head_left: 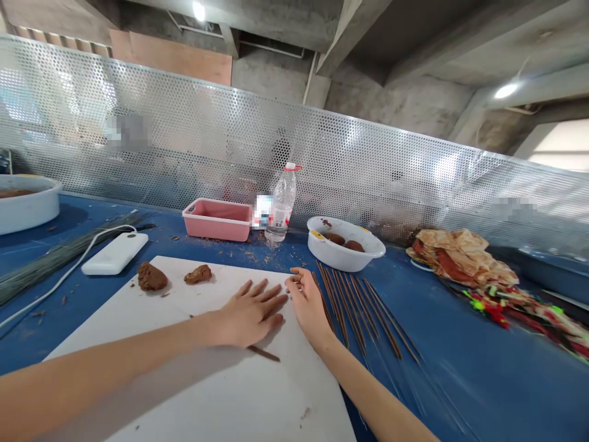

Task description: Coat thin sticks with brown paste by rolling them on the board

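My left hand (253,313) lies flat, fingers spread, on a white board (184,393). Beneath it runs a thin brown stick (264,353), whose ends show on both sides of the hand. At the board's right edge is my right hand (306,301), fingers curled in with the thumb against them; whatever they may hold is hidden. Beside that hand, on the blue table, lie several thin brown coated sticks (354,301) with bare wire-like ends. Toward the board's far left sit a brown clay-like lump (151,277) and a smaller piece (197,274).
Behind the board stand a pink bin (218,221), a clear bottle (281,205) and a white basin (345,245) with brown lumps. Left are a white power bank (115,253), thin wires (55,258) and another basin (27,205). Crumpled paper (460,252) lies right. A perforated metal screen (184,135) closes the back.
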Tool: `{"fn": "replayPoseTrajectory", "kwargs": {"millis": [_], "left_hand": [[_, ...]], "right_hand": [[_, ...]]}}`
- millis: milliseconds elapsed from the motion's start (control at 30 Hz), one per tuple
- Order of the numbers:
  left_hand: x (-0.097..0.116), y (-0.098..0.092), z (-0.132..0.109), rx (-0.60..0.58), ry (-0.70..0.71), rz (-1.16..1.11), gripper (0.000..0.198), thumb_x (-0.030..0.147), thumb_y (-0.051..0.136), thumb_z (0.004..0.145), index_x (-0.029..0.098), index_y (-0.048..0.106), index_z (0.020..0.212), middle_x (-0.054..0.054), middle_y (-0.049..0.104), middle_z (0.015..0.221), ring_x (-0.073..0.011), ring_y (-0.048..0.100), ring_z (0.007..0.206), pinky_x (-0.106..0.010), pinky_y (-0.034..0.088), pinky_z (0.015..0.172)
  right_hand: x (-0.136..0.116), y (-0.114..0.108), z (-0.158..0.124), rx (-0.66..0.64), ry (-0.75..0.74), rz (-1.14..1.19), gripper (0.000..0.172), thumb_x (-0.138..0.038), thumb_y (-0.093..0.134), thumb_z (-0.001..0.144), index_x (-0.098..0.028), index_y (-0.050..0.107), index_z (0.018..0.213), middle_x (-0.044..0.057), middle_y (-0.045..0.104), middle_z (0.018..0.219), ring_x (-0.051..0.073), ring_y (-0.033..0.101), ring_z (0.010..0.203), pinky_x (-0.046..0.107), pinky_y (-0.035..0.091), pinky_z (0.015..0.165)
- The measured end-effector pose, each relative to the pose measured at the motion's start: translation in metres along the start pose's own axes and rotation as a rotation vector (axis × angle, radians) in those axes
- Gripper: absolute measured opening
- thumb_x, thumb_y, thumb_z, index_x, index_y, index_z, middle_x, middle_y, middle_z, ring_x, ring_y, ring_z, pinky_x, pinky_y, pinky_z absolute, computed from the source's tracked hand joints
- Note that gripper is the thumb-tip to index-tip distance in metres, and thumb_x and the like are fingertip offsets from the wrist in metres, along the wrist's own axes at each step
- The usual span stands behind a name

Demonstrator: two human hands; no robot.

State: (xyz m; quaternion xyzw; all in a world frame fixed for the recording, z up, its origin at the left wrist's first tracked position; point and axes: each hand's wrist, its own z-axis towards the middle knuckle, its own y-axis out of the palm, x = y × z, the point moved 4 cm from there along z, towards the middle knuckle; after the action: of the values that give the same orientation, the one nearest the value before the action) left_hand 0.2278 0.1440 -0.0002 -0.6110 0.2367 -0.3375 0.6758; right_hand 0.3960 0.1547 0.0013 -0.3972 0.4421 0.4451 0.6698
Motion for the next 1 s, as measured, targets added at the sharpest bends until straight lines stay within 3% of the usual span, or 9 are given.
{"fn": "replayPoseTrajectory", "kwargs": {"millis": [100,233,333,433,600,700,867,1000], "left_hand": [[-0.015,-0.001,-0.004,0.004,0.011,0.032,0.055,0.047,0.038,0.114,0.031,0.045,0.166,-0.006,0.045,0.174,-0.0378,0.038,0.162,-0.063,0.036,0.129],[-0.021,0.002,-0.038,0.075,0.052,0.09,0.053,0.045,0.035,0.116,0.031,0.046,0.166,-0.006,0.043,0.175,-0.0354,0.036,0.163,-0.058,0.034,0.131],[-0.019,0.001,-0.06,0.095,0.008,0.058,0.057,0.051,0.035,0.116,0.034,0.038,0.169,-0.002,0.039,0.177,-0.033,0.036,0.164,-0.054,0.035,0.131],[-0.022,-0.003,-0.059,0.065,0.0,0.019,0.056,0.052,0.034,0.116,0.036,0.037,0.169,0.0,0.037,0.177,-0.0328,0.034,0.165,-0.054,0.033,0.133],[-0.043,-0.014,-0.04,-0.07,0.078,0.01,0.056,0.048,0.035,0.116,0.034,0.037,0.17,-0.005,0.039,0.176,-0.0355,0.035,0.164,-0.06,0.036,0.13],[-0.05,-0.017,-0.05,-0.073,0.023,0.022,0.057,0.048,0.029,0.117,0.031,0.034,0.171,-0.005,0.035,0.178,-0.0362,0.031,0.165,-0.063,0.034,0.131],[-0.039,-0.011,-0.085,-0.012,-0.021,0.033,0.059,0.051,0.029,0.116,0.03,0.034,0.171,-0.004,0.033,0.178,-0.0345,0.028,0.166,-0.058,0.029,0.134],[-0.041,-0.016,-0.078,-0.034,-0.045,-0.005,0.058,0.054,0.029,0.116,0.035,0.035,0.171,0.0,0.035,0.178,-0.0326,0.027,0.167,-0.056,0.025,0.135]], "right_hand": [[0.001,0.0,0.001,0.001,0.018,0.009,0.038,-0.045,0.064,0.084,-0.022,0.064,0.114,0.007,0.073,0.1,0.025,0.07,0.087,0.038,0.055,0.079],[0.004,0.001,0.002,0.003,0.039,0.022,0.038,-0.044,0.066,0.084,-0.022,0.066,0.114,0.006,0.073,0.098,0.024,0.069,0.085,0.038,0.054,0.079],[0.006,0.002,0.002,0.004,0.049,0.033,0.038,-0.043,0.068,0.082,-0.022,0.066,0.114,0.005,0.073,0.096,0.024,0.069,0.086,0.037,0.053,0.078],[0.007,0.003,0.002,-0.009,0.054,0.045,0.038,-0.043,0.069,0.082,-0.022,0.066,0.114,0.004,0.072,0.093,0.023,0.068,0.083,0.037,0.053,0.077],[0.005,0.002,0.002,-0.001,0.057,0.051,0.04,-0.047,0.069,0.079,-0.022,0.066,0.11,0.004,0.072,0.092,0.024,0.068,0.08,0.037,0.052,0.074],[0.005,0.003,0.003,0.006,0.058,0.053,0.039,-0.048,0.069,0.079,-0.022,0.066,0.108,0.004,0.071,0.09,0.024,0.068,0.078,0.037,0.051,0.073],[0.011,0.005,0.004,-0.006,0.074,0.068,0.039,-0.046,0.07,0.077,-0.022,0.066,0.109,0.003,0.072,0.09,0.023,0.068,0.078,0.036,0.051,0.072],[0.015,0.008,0.006,-0.021,0.086,0.083,0.042,-0.046,0.072,0.076,-0.022,0.065,0.109,0.003,0.072,0.089,0.022,0.067,0.076,0.035,0.052,0.071]]}}
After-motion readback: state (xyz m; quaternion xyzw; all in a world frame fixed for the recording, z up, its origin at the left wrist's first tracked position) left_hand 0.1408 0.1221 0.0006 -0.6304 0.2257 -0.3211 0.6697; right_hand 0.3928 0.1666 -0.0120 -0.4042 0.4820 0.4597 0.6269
